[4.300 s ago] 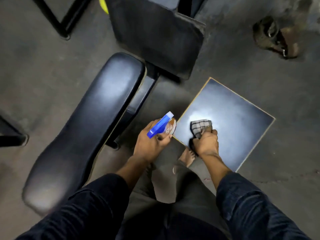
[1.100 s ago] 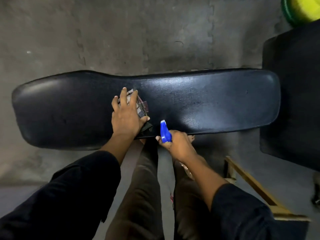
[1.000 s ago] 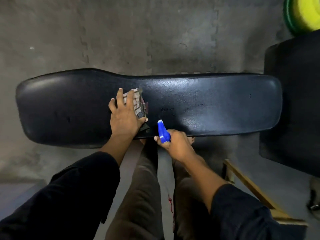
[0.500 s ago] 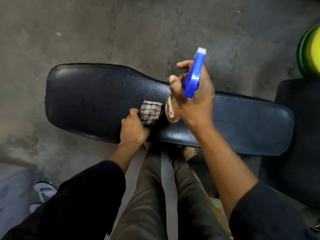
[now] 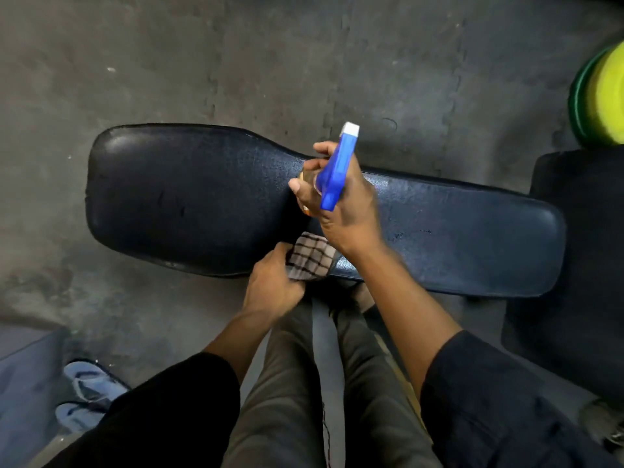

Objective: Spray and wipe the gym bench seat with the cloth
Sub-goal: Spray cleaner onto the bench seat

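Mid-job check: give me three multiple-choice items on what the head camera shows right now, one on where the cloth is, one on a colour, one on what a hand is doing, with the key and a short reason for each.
1. Where is the checked cloth?
A. At the near edge of the bench seat, under the left hand
B. On the floor by the sandals
C. Draped over the right forearm

2. What colour is the spray bottle's trigger head?
A. Red
B. Blue with a white nozzle tip
C. Green

3. What is the right hand doing?
A. Resting open on the seat
B. Pressing the cloth flat
C. Closed around the spray bottle, held above the seat

Key: 1 A, the cloth lies on the seat's near edge in the left hand's grip. 2 B, the head is blue and its tip white. 3 C, its fingers wrap the bottle over the seat's narrow middle.
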Action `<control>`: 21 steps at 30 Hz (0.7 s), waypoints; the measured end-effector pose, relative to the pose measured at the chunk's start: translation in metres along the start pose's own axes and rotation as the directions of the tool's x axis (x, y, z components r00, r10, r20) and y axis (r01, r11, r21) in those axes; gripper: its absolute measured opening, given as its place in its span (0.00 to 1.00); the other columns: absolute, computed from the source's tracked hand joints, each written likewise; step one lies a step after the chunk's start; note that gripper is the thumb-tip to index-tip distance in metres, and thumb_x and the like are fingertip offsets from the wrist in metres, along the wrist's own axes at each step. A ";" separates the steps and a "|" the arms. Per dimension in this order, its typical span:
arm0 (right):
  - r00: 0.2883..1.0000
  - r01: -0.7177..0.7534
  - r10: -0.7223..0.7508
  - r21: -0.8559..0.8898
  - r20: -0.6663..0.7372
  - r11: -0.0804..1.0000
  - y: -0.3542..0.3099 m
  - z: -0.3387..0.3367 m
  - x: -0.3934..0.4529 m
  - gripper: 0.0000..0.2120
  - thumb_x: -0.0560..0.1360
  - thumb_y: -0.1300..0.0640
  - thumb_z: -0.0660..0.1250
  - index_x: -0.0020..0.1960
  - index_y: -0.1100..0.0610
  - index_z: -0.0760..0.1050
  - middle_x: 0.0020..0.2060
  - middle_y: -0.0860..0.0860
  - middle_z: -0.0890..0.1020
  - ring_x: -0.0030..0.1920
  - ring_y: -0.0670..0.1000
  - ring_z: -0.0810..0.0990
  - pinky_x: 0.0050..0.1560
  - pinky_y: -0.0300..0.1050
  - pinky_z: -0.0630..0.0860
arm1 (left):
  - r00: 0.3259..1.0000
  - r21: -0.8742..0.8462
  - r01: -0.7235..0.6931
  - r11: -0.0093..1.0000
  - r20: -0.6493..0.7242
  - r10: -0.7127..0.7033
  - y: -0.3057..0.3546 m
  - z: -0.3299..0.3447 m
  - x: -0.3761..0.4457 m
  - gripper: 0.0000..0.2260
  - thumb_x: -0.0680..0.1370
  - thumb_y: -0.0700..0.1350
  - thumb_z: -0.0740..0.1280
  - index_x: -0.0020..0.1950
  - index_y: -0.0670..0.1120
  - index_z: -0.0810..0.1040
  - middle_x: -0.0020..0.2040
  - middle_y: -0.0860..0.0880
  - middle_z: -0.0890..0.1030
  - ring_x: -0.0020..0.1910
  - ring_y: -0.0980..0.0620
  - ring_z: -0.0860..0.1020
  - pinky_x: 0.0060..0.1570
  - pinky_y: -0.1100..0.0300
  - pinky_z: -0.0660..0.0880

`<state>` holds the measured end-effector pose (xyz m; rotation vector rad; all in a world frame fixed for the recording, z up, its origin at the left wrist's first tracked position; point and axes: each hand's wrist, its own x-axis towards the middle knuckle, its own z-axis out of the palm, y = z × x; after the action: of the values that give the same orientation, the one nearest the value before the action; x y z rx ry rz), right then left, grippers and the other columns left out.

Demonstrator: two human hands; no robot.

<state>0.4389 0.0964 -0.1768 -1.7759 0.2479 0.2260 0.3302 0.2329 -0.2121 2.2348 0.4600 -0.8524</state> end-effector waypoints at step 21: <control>0.931 0.054 0.092 -0.383 0.354 0.922 -0.016 -0.032 0.002 0.44 0.73 0.44 0.82 0.81 0.57 0.66 0.75 0.57 0.76 0.75 0.59 0.75 0.74 0.53 0.73 | 0.980 -0.165 -0.192 0.967 0.019 0.198 0.071 0.031 0.006 0.18 0.71 0.43 0.72 0.57 0.35 0.82 0.55 0.34 0.86 0.59 0.35 0.85 0.58 0.41 0.82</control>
<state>0.4466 0.0680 -0.1553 -2.0792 -0.0565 0.6524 0.3586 0.1617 -0.1997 2.0721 0.2763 -0.7236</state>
